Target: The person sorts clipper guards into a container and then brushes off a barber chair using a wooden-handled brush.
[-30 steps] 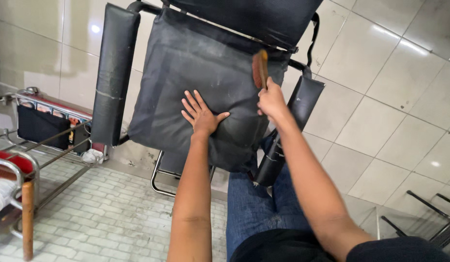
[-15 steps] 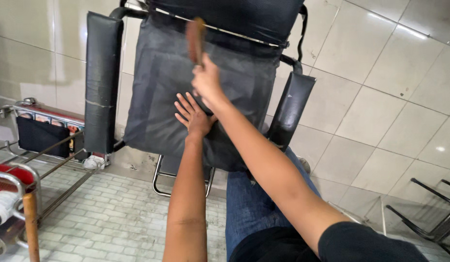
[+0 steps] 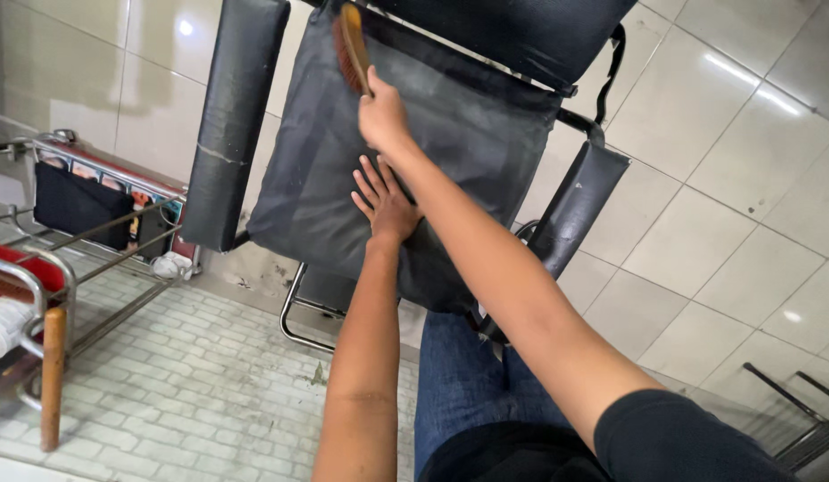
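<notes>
Landmark: black padded chair seat [image 3: 450, 152] with a dusty grey film on it, on a metal frame.
Right hand [image 3: 383, 116]: closed around the handle of a brown wooden brush [image 3: 350, 45], bristles on the seat's far left corner.
Left hand [image 3: 385, 201]: fingers spread, palm flat on the seat's middle, holding nothing.
Progress: grey film shows over most of the seat; I judge the brushing only partly done.
Beside the seat: black armrest pad [image 3: 234, 116] to its left.
</notes>
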